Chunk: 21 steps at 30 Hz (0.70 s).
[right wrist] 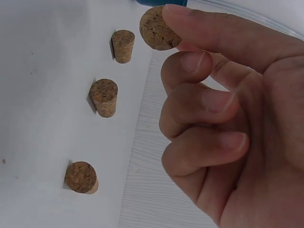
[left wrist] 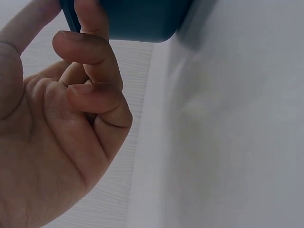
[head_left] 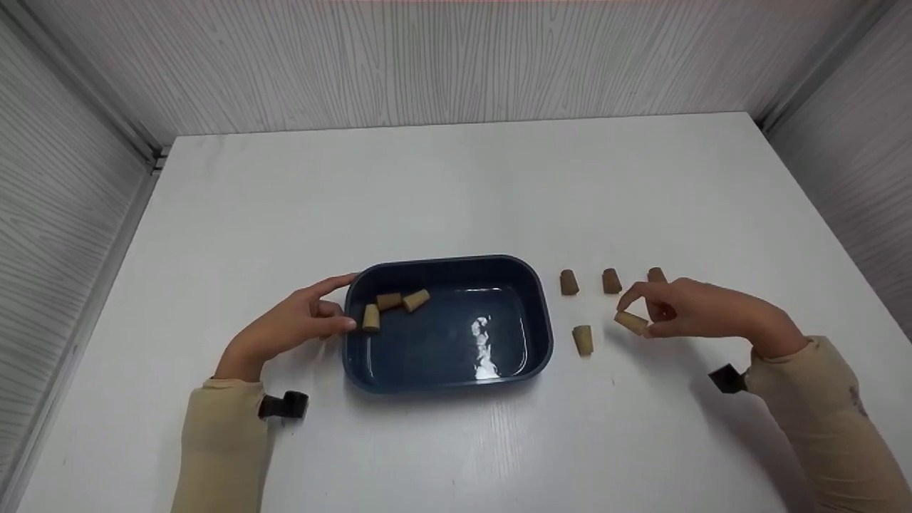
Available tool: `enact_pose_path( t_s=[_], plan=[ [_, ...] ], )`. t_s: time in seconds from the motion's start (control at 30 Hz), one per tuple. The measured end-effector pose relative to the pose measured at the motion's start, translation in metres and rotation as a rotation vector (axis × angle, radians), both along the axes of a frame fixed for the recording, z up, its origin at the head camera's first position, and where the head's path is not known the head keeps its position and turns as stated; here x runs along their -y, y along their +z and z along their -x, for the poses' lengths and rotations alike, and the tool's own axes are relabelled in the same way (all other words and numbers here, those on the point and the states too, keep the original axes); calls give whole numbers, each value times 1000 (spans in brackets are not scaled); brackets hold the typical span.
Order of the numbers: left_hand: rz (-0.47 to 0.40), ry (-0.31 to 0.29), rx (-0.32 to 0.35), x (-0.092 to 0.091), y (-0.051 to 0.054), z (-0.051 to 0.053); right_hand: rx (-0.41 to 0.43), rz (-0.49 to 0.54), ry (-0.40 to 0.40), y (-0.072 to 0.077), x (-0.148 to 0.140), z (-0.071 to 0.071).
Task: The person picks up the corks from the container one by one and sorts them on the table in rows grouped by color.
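A tapered cork (head_left: 631, 323) is pinched between the thumb and index finger of my right hand (head_left: 695, 308); the right wrist view shows the round end of this cork (right wrist: 156, 31), with the other fingers curled into the palm. My left hand (head_left: 292, 322) is at the left end of a dark blue rectangular tray (head_left: 449, 385). Its thumb and index finger are spread and touch the tray's side, while the other fingers bend loosely beneath. Three corks lie inside the tray, among them a light one (head_left: 371, 318) near the left wall.
Right of the tray, a light cork (head_left: 583, 340) lies on the white table (head_left: 456, 192). Behind it is a row of brown corks: one (head_left: 568, 282) nearest the tray, a middle one (head_left: 611, 281), and another (head_left: 656, 275) partly hidden by my right hand. Panelled walls enclose the table.
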State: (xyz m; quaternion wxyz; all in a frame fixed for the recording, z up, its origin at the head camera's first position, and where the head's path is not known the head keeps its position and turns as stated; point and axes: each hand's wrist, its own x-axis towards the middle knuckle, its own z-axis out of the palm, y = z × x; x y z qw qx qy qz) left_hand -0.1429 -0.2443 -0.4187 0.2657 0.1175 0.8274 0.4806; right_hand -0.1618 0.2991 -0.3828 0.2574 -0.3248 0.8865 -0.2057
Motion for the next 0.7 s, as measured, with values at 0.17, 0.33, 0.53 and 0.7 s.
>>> enact_pose_path(
  t_s=[0.17, 0.33, 0.53, 0.7],
  plan=[
    [-1, -1, -1, -1, 0, -1, 32, -29, -16, -7, -2, -1],
    [-13, -3, -3, 1, 0, 0, 28, -48, -14, -13, -3, 0],
    [-18, -8, -7, 1, 1, 0, 70, -44, 4, -18, -1, 2],
    [-26, -13, -11, 1, 1, -1, 80, -42, 23, -25, -1, 4]
  ],
)
